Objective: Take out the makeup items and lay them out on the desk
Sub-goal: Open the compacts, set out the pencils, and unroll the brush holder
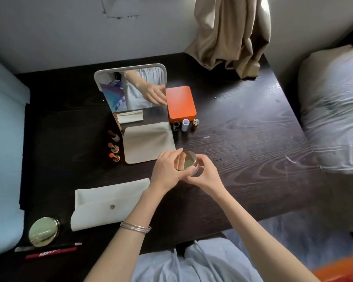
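You hold a round gold-lidded jar above the middle of the dark worktop, your left hand curled over the lid and your right hand gripping the white base from 3 o'clock. At 12 o'clock stands a folding mirror, with three uncapped lipsticks at its 9 o'clock side and an orange box and three small tubes at its 3 o'clock side. At 7 o'clock lie a white pouch, a green compact and a red pencil.
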Available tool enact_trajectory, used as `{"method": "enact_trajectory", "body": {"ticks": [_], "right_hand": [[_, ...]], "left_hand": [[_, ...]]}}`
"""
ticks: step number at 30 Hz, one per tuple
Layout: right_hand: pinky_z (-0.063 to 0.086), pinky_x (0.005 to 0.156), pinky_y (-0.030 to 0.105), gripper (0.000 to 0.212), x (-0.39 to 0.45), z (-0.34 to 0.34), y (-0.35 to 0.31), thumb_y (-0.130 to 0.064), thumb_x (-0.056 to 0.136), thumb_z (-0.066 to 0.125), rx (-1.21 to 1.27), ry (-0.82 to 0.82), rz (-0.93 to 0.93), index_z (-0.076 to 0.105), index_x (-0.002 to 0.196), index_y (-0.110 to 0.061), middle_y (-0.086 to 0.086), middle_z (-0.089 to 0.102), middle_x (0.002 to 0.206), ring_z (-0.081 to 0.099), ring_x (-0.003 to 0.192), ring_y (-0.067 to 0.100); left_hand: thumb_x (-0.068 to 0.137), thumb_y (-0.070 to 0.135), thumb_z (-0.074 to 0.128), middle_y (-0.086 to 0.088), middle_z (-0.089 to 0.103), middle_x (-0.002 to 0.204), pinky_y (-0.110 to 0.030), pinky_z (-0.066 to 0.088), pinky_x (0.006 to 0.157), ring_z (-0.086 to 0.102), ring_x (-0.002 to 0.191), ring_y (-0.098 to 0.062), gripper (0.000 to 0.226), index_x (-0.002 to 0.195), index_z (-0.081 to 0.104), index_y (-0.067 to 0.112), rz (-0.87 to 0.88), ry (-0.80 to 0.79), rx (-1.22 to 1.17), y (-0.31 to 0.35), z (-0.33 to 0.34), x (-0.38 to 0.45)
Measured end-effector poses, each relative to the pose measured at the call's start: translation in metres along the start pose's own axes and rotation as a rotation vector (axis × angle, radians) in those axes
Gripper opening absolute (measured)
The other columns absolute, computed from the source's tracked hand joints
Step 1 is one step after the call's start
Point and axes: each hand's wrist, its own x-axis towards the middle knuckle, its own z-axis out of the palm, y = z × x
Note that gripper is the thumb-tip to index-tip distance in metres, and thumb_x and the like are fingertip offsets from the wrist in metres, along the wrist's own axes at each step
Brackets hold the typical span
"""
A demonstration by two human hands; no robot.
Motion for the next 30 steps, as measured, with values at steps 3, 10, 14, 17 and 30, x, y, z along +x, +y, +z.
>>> {"method": "enact_trajectory", "body": {"ticks": [3,10,14,17,30], "right_hand": [[0.046,0.081,0.013,0.062,-0.002,0.003,0.002,-0.026,0.062,0.083,-0.024,-0.025,0.031,0.054,0.116,-0.017,-0.006,0.059,0.108,0.057,0.098,0.004],[0.040,0.085,0.016,0.068,0.011,-0.011,0.000,-0.026,0.063,0.085,-0.137,-0.063,0.010,0.053,0.121,-0.014,-0.005,0.058,0.111,0.053,0.100,0.006],[0.035,0.079,0.004,0.064,0.013,-0.010,-0.003,-0.023,0.062,0.085,-0.153,-0.029,0.000,0.055,0.119,-0.016,-0.007,0.059,0.108,0.050,0.096,0.003],[0.036,0.083,0.014,0.065,0.014,-0.006,-0.001,-0.029,0.063,0.084,-0.153,-0.008,0.025,0.053,0.120,-0.019,-0.007,0.057,0.112,0.049,0.103,0.008],[0.028,0.092,0.025,0.072,0.016,-0.007,0.000,-0.034,0.059,0.086,-0.295,0.056,0.001,0.056,0.123,-0.020,-0.007,0.041,0.115,0.029,0.108,0.012]], "left_hand": [[0.076,0.054,0.066,0.004,0.050,0.126,-0.031,0.042,0.095,0.044,0.117,-0.013,0.075,0.141,0.038,0.027,-0.018,-0.126,0.094,-0.001,-0.001,0.006],[0.075,0.031,0.071,0.011,0.033,0.148,-0.032,0.030,0.108,0.031,0.133,-0.010,0.070,0.137,0.040,0.042,0.210,-0.415,0.014,-0.013,-0.018,0.028],[0.074,0.047,0.067,0.012,0.047,0.124,-0.031,0.045,0.087,0.046,0.113,-0.010,0.059,0.130,0.047,0.043,0.133,-0.312,0.088,-0.004,-0.016,0.033],[0.073,0.057,0.066,0.010,0.041,0.129,-0.032,0.041,0.090,0.039,0.118,-0.011,0.070,0.136,0.037,0.045,0.084,-0.306,0.135,-0.002,-0.012,0.034],[0.069,0.053,0.063,0.005,0.048,0.108,-0.035,0.052,0.081,0.055,0.095,-0.013,0.059,0.121,0.038,0.043,0.094,-0.432,0.184,-0.005,-0.019,0.050]]}}
